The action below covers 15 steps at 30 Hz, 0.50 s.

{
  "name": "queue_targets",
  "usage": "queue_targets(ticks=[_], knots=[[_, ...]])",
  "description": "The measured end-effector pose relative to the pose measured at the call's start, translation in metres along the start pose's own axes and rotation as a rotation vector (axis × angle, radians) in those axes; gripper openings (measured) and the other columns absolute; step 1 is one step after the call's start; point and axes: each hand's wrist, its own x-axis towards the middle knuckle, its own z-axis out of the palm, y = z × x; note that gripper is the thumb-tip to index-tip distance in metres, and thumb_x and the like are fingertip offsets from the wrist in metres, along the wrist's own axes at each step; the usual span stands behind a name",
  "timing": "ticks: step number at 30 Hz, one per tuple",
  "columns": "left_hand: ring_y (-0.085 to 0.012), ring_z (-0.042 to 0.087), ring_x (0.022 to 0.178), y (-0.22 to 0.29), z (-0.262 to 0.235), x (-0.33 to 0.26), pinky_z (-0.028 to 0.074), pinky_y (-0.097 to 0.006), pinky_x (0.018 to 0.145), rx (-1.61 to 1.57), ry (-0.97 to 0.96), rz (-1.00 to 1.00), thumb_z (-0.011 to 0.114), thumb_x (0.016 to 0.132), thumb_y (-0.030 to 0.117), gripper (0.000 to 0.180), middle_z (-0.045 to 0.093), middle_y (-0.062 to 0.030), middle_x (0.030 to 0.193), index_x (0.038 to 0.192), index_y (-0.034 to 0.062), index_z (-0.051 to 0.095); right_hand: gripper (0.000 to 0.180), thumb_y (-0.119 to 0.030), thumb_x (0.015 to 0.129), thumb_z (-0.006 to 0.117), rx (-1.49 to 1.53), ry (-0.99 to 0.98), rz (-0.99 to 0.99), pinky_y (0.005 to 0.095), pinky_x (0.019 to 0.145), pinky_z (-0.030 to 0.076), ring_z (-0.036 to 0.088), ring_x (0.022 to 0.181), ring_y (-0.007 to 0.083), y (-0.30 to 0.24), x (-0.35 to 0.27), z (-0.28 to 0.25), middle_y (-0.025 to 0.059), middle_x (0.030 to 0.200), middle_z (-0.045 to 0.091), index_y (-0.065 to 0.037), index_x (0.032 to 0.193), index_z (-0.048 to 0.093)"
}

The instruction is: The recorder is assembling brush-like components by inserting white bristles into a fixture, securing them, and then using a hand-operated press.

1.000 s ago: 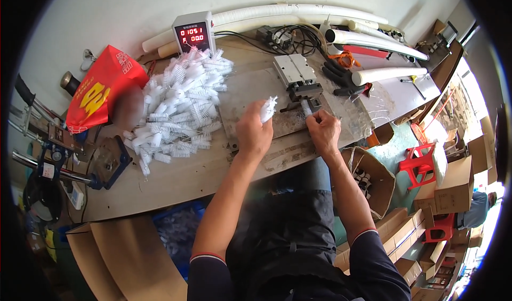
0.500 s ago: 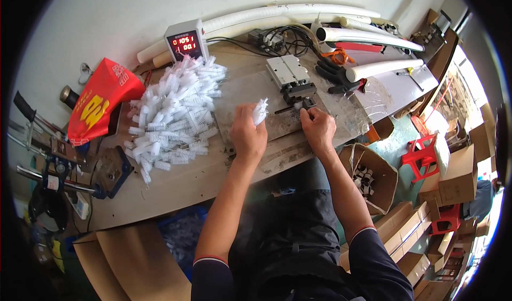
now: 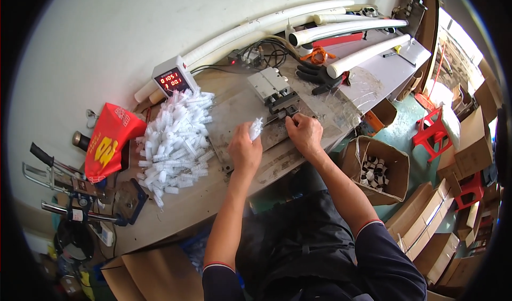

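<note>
Left hand (image 3: 244,150) fisted, raised; right hand (image 3: 304,134) pinching forward, both forearms extended

white brushes (image 3: 176,141), red bag (image 3: 109,141) with yellow print, black gloves (image 3: 317,77)

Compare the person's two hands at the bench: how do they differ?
The left hand is closed round a small white bristly brush piece, lifted off the bench; the right hand holds no brush and pinches at the jaws of the small metal press. The left hand lies nearer the pile of white brushes; the right, nearer the open cardboard box. Both are bare.
</note>
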Motion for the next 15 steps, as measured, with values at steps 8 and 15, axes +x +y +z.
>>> queue_targets(ticks=[8, 15], knots=[[-0.038, 0.068, 0.097, 0.012, 0.016, 0.009, 0.052, -0.047, 0.081, 0.111, -0.192, 0.051, 0.074, 0.089, 0.014, 0.024, 0.07, -0.0126, 0.104, 0.11, 0.009, 0.066, 0.033, -0.034, 0.089, 0.068, 0.031, -0.002, -0.011, 0.0501, 0.067, 0.053, 0.068, 0.069, 0.0415, 0.001, 0.001, 0.0, 0.0193, 0.068, 0.066, -0.005, 0.072, 0.069], [-0.0348, 0.067, 0.101, 0.012, 0.019, 0.002, 0.055, -0.046, 0.082, 0.236, -0.219, 0.191, 0.074, 0.079, 0.005, 0.035, 0.063, -0.0106, 0.115, 0.112, 0.0083, 0.062, 0.034, -0.034, 0.09, 0.067, 0.067, 0.007, -0.015, 0.0496, 0.067, 0.054, 0.068, 0.07, 0.0414, 0.003, 0.001, 0.0, 0.019, 0.068, 0.067, -0.005, 0.073, 0.069]])
